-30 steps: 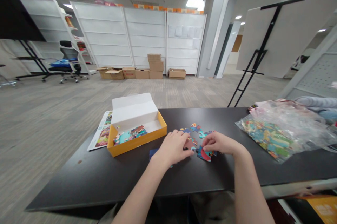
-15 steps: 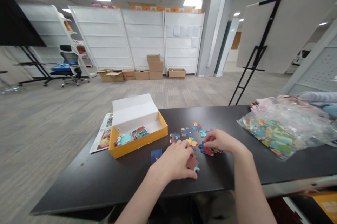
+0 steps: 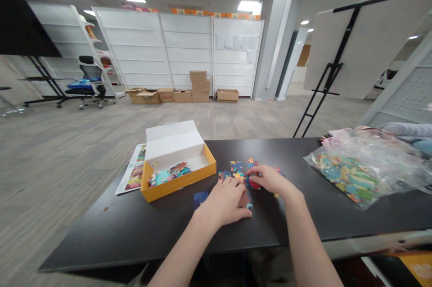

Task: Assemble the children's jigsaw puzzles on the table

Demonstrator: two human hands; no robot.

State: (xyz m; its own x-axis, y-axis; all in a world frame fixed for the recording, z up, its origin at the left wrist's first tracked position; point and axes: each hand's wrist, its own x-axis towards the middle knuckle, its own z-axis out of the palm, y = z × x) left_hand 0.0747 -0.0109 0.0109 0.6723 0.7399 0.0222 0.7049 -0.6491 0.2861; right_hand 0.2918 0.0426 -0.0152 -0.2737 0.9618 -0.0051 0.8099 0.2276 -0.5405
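My left hand (image 3: 225, 202) lies palm down on the black table (image 3: 135, 228), its fingers bent over a brownish puzzle piece (image 3: 246, 201) that peeks out at the fingertips. My right hand (image 3: 270, 179) is curled, pinching a red and blue puzzle piece (image 3: 252, 183) beside a small cluster of loose colourful pieces (image 3: 236, 168). A single blue piece (image 3: 200, 199) lies just left of my left wrist. An open yellow box (image 3: 175, 161) with a white lid flap stands to the left and holds several pieces.
A printed sheet (image 3: 133, 173) sticks out from under the box on its left. A clear plastic bag of puzzle pieces (image 3: 354, 172) lies at the table's right, with folded cloth (image 3: 408, 134) behind it. Beyond are an easel (image 3: 324, 80), cardboard boxes (image 3: 199, 84) and an office chair (image 3: 86, 82).
My right hand has moved left with its red and blue piece, toward the cluster and my left hand. My left hand drew a brownish piece nearer to me and now rests on it.
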